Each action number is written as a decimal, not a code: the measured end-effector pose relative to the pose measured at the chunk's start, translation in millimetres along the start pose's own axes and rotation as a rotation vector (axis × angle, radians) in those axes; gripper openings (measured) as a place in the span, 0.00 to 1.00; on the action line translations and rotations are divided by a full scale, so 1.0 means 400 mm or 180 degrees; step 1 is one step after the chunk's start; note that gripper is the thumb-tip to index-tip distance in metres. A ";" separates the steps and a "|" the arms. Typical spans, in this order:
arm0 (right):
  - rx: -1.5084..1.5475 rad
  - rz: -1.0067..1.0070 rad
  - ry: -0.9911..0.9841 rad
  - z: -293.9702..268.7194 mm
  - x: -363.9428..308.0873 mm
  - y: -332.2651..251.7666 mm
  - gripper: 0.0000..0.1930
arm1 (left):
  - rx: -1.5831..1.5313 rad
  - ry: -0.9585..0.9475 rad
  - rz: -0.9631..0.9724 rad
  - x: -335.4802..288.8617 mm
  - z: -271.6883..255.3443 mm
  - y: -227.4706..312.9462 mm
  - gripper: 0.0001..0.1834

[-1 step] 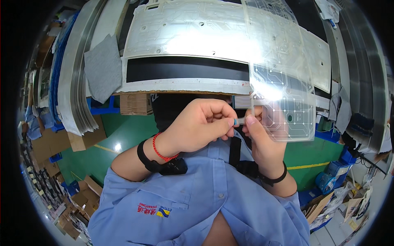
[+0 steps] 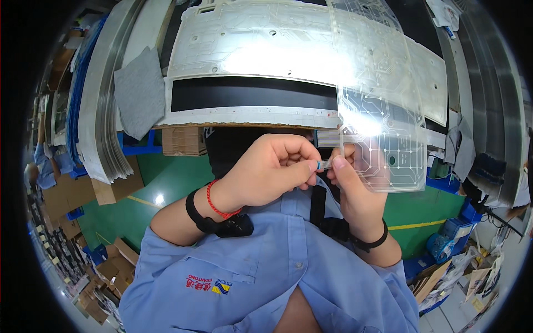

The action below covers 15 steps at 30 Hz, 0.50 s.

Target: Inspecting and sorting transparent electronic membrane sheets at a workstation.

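Note:
A clear membrane circuit sheet with printed silver traces and white dots lies partly over the bench edge and hangs toward me. From its near left side comes a short, flat tail with a blue end. My left hand is closed, thumb and fingers pinching that blue end. Close by, my right hand pinches the tail between thumb and forefinger, its other fingers partly behind the clear sheet. Both hands are in front of my chest, just below the bench edge.
More translucent circuit sheets lie stacked on the bench, with strong glare on them. A grey cloth rests at the left beside stacked metal strips. A cardboard box stands under the bench. Curved metal panels stand at the right.

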State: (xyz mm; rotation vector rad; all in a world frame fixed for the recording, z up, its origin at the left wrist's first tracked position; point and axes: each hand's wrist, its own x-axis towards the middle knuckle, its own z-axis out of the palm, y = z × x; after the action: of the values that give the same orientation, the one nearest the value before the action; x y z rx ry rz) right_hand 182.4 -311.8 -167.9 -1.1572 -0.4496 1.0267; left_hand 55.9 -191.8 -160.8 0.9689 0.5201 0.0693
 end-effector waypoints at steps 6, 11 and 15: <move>-0.0086 -0.0106 -0.0076 0.010 0.001 -0.010 0.12 | 0.0243 0.0009 0.0260 0.004 -0.007 -0.018 0.05; -0.0191 -0.0320 -0.0150 0.015 0.003 0.000 0.16 | 0.0295 0.0138 0.0352 0.004 -0.008 -0.022 0.05; -0.0352 -0.0445 -0.0192 0.009 0.004 0.007 0.18 | 0.0319 0.0178 0.0402 0.003 -0.007 -0.021 0.05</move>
State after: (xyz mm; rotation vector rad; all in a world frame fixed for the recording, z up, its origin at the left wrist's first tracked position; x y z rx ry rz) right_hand 179.5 -308.4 -169.5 -1.1778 -0.6329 0.9263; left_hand 54.4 -194.0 -169.3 1.1000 0.5171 0.1856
